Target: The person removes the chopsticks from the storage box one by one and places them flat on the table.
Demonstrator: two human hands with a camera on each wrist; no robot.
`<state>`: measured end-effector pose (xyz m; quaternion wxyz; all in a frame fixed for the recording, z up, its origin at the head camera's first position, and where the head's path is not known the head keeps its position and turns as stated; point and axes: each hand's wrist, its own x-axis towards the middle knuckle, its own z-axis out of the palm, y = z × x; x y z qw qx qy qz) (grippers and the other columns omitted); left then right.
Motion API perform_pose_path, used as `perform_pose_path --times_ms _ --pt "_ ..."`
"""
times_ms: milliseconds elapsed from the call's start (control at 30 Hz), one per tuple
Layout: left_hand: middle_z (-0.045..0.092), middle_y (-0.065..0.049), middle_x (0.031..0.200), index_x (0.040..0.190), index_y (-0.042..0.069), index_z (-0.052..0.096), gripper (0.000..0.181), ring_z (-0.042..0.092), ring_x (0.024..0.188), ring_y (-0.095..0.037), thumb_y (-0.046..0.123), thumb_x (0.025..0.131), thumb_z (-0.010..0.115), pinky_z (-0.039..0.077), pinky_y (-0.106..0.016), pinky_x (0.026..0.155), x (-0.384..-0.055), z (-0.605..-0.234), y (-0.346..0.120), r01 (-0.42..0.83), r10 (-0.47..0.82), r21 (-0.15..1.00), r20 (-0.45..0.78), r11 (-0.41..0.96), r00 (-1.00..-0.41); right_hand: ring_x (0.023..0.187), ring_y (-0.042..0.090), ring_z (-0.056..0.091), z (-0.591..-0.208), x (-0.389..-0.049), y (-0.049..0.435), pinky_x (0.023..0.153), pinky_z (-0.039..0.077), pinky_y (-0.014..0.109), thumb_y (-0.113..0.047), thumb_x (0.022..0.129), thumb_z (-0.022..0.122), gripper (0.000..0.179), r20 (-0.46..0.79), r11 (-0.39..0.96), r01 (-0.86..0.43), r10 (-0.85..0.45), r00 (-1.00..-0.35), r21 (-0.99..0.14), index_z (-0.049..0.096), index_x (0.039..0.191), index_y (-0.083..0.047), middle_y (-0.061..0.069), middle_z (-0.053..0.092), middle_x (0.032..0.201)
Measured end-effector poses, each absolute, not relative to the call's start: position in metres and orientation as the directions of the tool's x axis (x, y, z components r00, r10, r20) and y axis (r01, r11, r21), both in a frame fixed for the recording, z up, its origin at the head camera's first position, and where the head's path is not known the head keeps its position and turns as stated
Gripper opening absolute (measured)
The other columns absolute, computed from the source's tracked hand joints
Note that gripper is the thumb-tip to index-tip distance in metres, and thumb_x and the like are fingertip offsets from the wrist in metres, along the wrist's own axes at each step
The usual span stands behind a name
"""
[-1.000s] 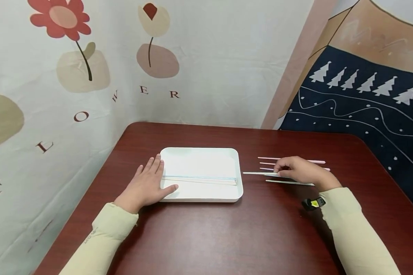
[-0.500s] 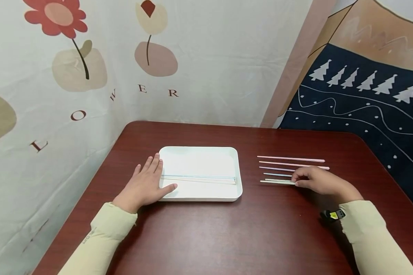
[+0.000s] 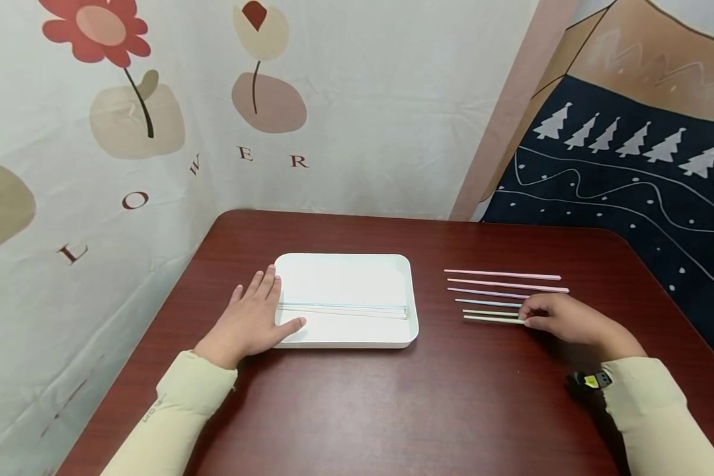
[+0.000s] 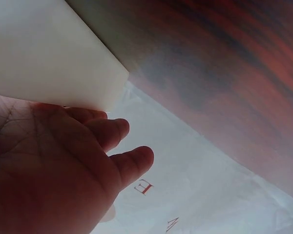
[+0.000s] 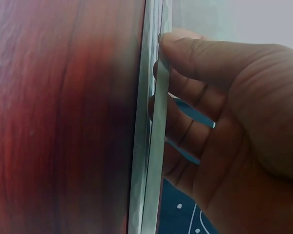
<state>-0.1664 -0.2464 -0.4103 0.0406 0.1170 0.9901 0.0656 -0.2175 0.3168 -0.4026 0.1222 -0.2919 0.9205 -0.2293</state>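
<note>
Across the lower view spreads a dark red table (image 3: 357, 410), bearing a white tray (image 3: 345, 277). At the tray's nine o'clock edge rests the left hand (image 3: 246, 324), straight-fingered, its thumb spread wide. Well off at three o'clock, the right hand (image 3: 565, 317) pinches a pale stick (image 3: 494, 319). Toward twelve from that lie five coloured sticks (image 3: 502, 274) in a row; thinner-looking sticks (image 3: 404, 313) lie inside the tray.
</note>
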Motion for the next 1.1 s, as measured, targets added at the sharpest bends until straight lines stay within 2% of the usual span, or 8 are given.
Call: perform_pose_path --times_ms 267,500,767,1100 --pt "0.006 -0.025 0.163 0.152 -0.011 0.023 0.106 0.012 0.147 -0.046 0.074 0.091 0.042 0.014 -0.068 0.111 -0.166 -0.41 -0.247 0.225 0.236 0.139 -0.063 0.964 -0.97 0.079 0.005 0.051 -0.405 -0.216 0.319 0.07 0.047 0.028 -0.004 0.092 0.069 0.015 -0.076 0.742 -0.489 -0.581 -0.81 -0.459 0.067 0.091 -0.019 -0.008 0.059 0.088" --pt "0.006 -0.025 0.163 0.152 -0.011 0.023 0.106 0.012 0.147 -0.046 0.073 0.091 0.043 0.014 -0.068 0.111 -0.166 -0.411 -0.247 0.224 0.235 0.145 -0.064 0.964 -0.97 0.08 0.005 0.051 -0.405 -0.214 0.317 0.071 0.048 0.03 -0.005 0.092 0.069 0.014 -0.071 0.748 -0.506 -0.587 -0.807 -0.43 0.067 0.091 -0.018 -0.003 0.062 0.089" --pt "0.007 -0.025 0.163 0.152 -0.011 0.022 0.107 0.012 0.147 -0.046 0.074 0.091 0.042 0.014 -0.068 0.111 -0.166 -0.411 -0.247 0.222 0.232 0.145 -0.061 0.964 -0.971 0.076 0.004 0.05 -0.406 -0.214 0.313 0.068 0.046 0.03 -0.002 0.091 0.068 0.018 -0.084 0.767 -0.491 -0.569 -0.818 -0.413 0.066 0.088 -0.019 -0.01 0.058 0.086" --pt "0.006 -0.025 0.163 0.153 -0.01 0.021 0.107 0.011 0.148 -0.045 0.075 0.091 0.041 0.015 -0.067 0.112 -0.166 -0.411 -0.247 0.222 0.233 0.145 -0.063 0.964 -0.971 0.075 0.004 0.05 -0.406 -0.213 0.31 0.067 0.046 0.029 -0.004 0.09 0.07 0.015 -0.083 0.766 -0.481 -0.562 -0.823 -0.426 0.068 0.088 -0.019 -0.009 0.06 0.086"
